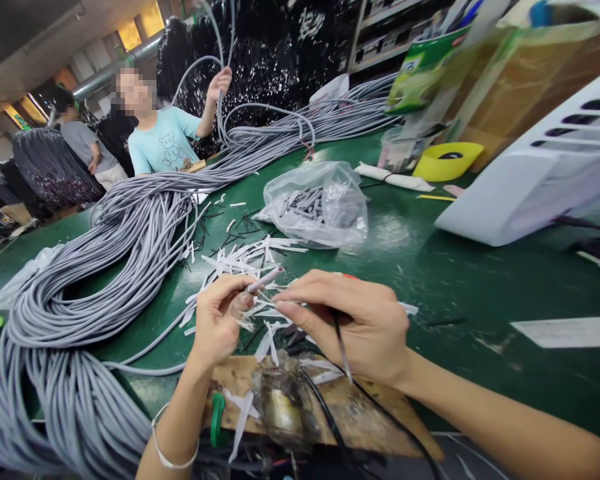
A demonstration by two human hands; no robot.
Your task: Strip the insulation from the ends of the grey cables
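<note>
- My left grip [220, 323] pinches a gray cable [266, 279] near its end, above the counter [405, 250].
- My right grip [345, 320] has its fingertips pressed together beside thin strands at that end; I cannot tell exactly what they pinch.
- Beyond my hands, a clear plastic bag [353, 230] holds many short gray pieces [307, 203].
- Farther right, a green tub [413, 87] holds pens, near a cardboard box [523, 87].
- A yellow ring [447, 163] lies before them, beside a white slotted device [505, 190].
- White strips [237, 259] lie scattered around and under my hands.
- Black cords [325, 410] cross a brown board [380, 413] below my right grip.
- A large cable bundle [125, 207] fills my left side.
- Across the counter, a co-worker [167, 137] holds up cable loops.
</note>
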